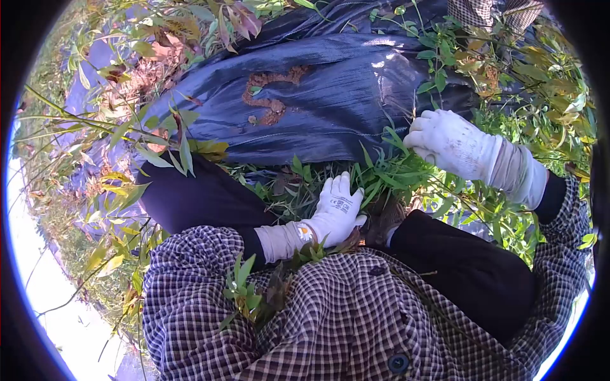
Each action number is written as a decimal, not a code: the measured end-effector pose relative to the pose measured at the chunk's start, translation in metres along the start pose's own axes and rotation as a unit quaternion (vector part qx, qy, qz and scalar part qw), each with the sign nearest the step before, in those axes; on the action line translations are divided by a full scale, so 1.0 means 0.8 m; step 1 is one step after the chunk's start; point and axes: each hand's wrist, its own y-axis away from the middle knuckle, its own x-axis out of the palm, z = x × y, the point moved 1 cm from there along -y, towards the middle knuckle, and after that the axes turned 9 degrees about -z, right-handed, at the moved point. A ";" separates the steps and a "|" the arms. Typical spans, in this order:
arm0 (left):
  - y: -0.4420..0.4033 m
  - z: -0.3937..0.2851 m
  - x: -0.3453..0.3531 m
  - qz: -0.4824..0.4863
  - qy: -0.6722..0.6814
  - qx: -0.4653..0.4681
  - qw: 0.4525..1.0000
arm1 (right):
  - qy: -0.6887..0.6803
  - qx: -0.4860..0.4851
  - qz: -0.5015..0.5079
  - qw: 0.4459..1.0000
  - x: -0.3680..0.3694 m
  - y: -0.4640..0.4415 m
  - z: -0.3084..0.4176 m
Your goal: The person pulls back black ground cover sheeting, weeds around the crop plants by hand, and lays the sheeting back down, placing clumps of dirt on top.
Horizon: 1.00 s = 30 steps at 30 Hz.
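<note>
My left hand (337, 209), in a white glove with printed marks on its back, lies over the low green weeds (305, 174) between my knees, its fingers stretched forward. To the right, my right hand (448, 140), in a soiled white glove, is raised beside the edge of the dark ground sheet (330, 89). Its fingers are curled in at the tips near thin grass stems (395, 136); what they hold, if anything, is too small to make out. Green grass grows below that hand.
A curved line of brown soil (273, 111) lies on the sheet. Leafy branches (181, 140) reach in from the left, and dense plants (540, 82) stand at the right. Checked cloth (473, 13) shows at the top right. My knees flank the weeds.
</note>
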 end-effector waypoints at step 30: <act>0.014 0.002 -0.031 0.060 0.056 -0.026 0.996 | -0.114 -0.006 -0.093 0.989 0.225 -0.251 0.085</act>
